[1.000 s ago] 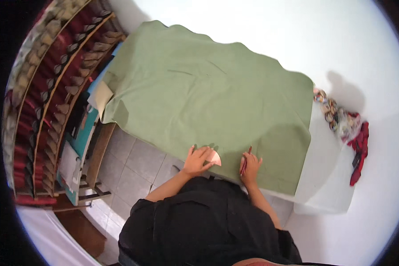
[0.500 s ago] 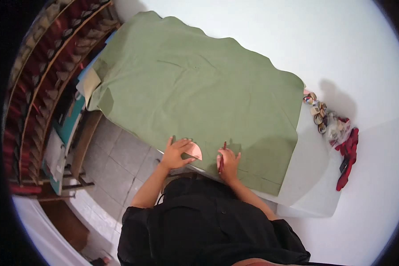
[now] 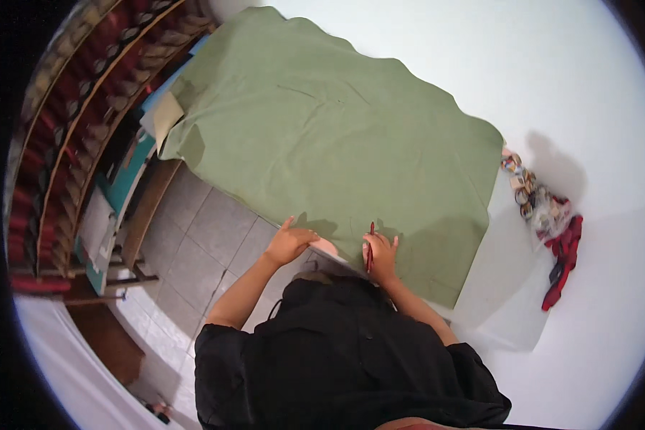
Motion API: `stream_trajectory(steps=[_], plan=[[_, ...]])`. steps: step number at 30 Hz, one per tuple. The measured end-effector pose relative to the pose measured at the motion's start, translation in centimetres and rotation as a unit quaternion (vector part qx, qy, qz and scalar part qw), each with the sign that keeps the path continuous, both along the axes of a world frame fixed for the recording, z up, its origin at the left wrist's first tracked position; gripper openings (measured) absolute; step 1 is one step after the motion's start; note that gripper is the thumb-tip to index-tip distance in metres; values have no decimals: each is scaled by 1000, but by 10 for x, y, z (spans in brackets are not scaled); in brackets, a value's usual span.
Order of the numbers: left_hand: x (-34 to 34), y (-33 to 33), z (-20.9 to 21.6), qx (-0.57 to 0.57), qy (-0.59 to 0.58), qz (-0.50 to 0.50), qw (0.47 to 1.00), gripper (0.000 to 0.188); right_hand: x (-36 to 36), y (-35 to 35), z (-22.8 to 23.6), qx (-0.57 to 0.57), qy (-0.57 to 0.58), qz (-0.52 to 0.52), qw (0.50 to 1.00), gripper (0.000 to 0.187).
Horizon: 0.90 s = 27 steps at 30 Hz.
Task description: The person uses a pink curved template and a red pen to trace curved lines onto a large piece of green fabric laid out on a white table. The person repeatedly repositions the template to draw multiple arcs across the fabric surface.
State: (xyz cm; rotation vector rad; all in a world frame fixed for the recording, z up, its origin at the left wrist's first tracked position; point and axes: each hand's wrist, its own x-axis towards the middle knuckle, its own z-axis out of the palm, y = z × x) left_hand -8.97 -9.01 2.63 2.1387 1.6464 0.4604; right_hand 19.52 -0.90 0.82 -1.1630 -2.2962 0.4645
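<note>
Now, marking on the big green cloth (image 3: 337, 136), spread flat over the bench (image 3: 502, 287). Right hand (image 3: 381, 254) down on the near edge of the cloth, fingers curled shut around a thin red pencil (image 3: 370, 247), with the tip pointing to the far side. Left hand (image 3: 290, 244) just to the left, fingers spread open and flat, holding nothing, resting by a small pale pink piece (image 3: 327, 247) that peeks out at the cloth's near edge. Cannot tell what the pink piece is.

To do it well: press the left hand down firm so the cloth cannot slide. Keep the pencil low and steady, and draw slow, short strokes. Smooth any little bumps first, since some folds show in the middle of the cloth. Stay close to the near edge, where both hands can reach with ease. Mind the part of the cloth that hangs off the near side over the grey tiled floor (image 3: 193, 236); a tug there could pull the whole sheet crooked.

Off to the right, well apart from the hands, a heap of small coloured bits and red cloth (image 3: 552, 229) against the white wall. On the far left, long shelves (image 3: 72, 122) packed with rows of things. Nothing else near the hands.
</note>
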Motion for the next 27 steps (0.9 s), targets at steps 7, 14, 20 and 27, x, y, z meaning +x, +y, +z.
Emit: stream_trajectory(steps=[7,14,20,27], plan=[[-8,60,21,-21,-29,-61,997,20,-27,-23,-10,-37,32,-209,977,18],[-12,76,15,-20,-4,-144,989,24,-25,-60,-10,-34,-33,-264,963,27],[-10,64,3,44,-55,-115,991,30,-34,-74,1,-85,-96,-283,950,34],[-5,57,-8,83,-6,-92,992,33,-40,-82,2,-121,-129,-285,942,38]])
